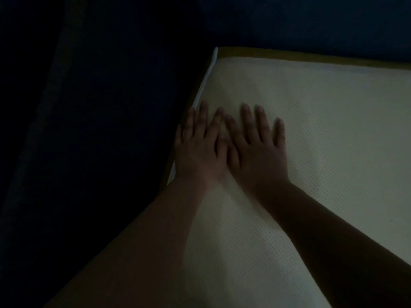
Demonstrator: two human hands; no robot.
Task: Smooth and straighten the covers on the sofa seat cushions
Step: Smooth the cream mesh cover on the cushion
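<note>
Near the left edge of the pale dotted cover [329, 134], the left hand [198, 150] and right hand [259, 152] press flat, fingers straight and spread, holding nothing, touching each other. The cover lies on the seat beside the dark blue sofa [115, 90] arm.

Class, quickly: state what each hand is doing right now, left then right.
Left hand: open, flat on the cushion cover near its left edge.
Right hand: open, flat on the cover beside it, holding nothing.

Cream cushion cover [311, 134] w/ fine dotted texture, mustard trim strip [289, 54], dark navy sofa [111, 107] upholstery
</note>
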